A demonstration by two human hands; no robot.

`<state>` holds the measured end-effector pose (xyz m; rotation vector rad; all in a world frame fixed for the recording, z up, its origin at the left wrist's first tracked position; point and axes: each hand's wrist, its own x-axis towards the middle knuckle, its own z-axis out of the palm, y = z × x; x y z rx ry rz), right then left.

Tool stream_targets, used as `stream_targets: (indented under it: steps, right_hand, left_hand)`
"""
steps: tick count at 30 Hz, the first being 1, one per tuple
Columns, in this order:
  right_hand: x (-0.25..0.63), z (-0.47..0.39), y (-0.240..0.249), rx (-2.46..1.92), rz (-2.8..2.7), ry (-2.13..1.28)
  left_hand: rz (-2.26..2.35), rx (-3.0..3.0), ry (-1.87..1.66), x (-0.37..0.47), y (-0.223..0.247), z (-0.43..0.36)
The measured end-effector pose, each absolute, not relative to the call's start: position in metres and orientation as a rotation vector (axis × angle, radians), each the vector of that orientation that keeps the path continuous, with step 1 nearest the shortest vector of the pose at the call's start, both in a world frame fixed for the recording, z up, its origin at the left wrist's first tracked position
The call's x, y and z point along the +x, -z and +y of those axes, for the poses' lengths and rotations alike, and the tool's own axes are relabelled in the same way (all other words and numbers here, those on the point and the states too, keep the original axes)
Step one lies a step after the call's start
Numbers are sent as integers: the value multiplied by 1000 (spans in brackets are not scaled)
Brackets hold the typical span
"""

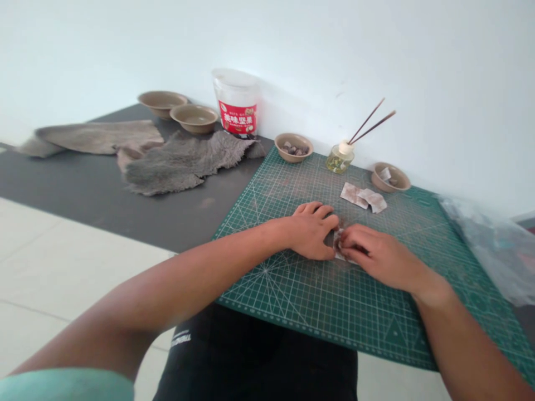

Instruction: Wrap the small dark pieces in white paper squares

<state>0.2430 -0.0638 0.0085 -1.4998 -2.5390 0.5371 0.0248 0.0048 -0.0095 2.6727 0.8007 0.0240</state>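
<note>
On a green mat (276, 295) with white grid lines, a person works with two bare hands; take the spot between them as the centre of a clock. Right at that centre, flat on the mat, lies a small pale patch (338, 252) stained brown, partly covered by fingers. The left hand (313, 231) comes in from 8 o'clock, spread palm down on the mat, grasping nothing, its thumb tip at the patch's near left edge. The right hand (371, 256) reaches in from 4 o'clock, fingers bent and bunched over the patch; whether they pinch it cannot be told.

At 1 o'clock, just beyond the hands, are two scraps (354, 195), pale and brown-stained, one overlapping the other. Farther out at 1 o'clock is a tan bowl (390, 186) with pale pieces inside. At 12 o'clock stands a glass jar (339, 162) with two dark sticks (370, 123) leaning right. At 11 o'clock a stone bowl (292, 158) holds dark lumps, and beyond it is a white tub (236, 92) with a red label.

Toward 10 o'clock, on a dark table (167, 220), lie a ragged grey hide (184, 164) and, behind it, two more bowls (194, 123). At 3 o'clock, clear plastic (493, 245) lies crumpled.
</note>
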Motion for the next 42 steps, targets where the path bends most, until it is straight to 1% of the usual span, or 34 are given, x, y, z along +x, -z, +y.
stream_targets:
  steps: [3,4,7,9,12,14,15,19,20,24,25,29,31,33,35,37,39,42]
  right_hand:
    - [243,-63,-10,-1634,-2509,-304]
    - [243,-63,-11,-1638,-2546,-316]
    - [242,-65,-12,-1517,-2654,-528]
    - [239,-65,-9,-1473,-2616,-536]
    - [239,-62,-4,-1569,-2508,-315]
    - [243,-60,-5,-1649,-2498,-241]
    - [245,-61,-7,-1662,-2520,-265]
    - [244,-66,-12,-1513,-2635,-583]
    - [243,-67,-12,-1507,-2613,-582]
    - [244,-66,-10,-1696,-2472,-284]
    - [246,-66,-10,-1706,-2495,-299]
    - [244,-68,-9,-1524,-2593,-601]
    - [241,-66,-6,-1534,-2523,-535]
    - [241,-62,-5,-1648,-2447,-370]
    - [243,-60,-9,-1736,-2458,-307]
    - [245,-62,-14,-1710,-2532,-419]
    - [244,-67,-18,-1608,-2565,-619]
    - [242,-73,-15,-1519,-2327,-837]
  left_hand:
    - [824,2661,-28,25,10,6]
    - [825,2658,-28,25,11,6]
    - [801,2661,-38,25,11,5]
    - [792,2667,-47,25,11,5]
    - [811,2658,-38,25,12,5]
    - [819,2650,-29,25,11,5]
    - [817,2652,-27,25,11,5]
    - [793,2666,-33,24,10,5]
    - [789,2664,-37,24,10,5]
    - [814,2660,-55,25,12,5]
    - [818,2662,-55,25,12,5]
    - [788,2669,-53,25,11,5]
    - [780,2668,-58,25,10,5]
    - [792,2662,-60,25,10,5]
    - [805,2655,-59,25,10,4]
    - [804,2654,-63,25,10,4]
    - [798,2658,-75,24,9,3]
    - [789,2663,-118,22,9,3]
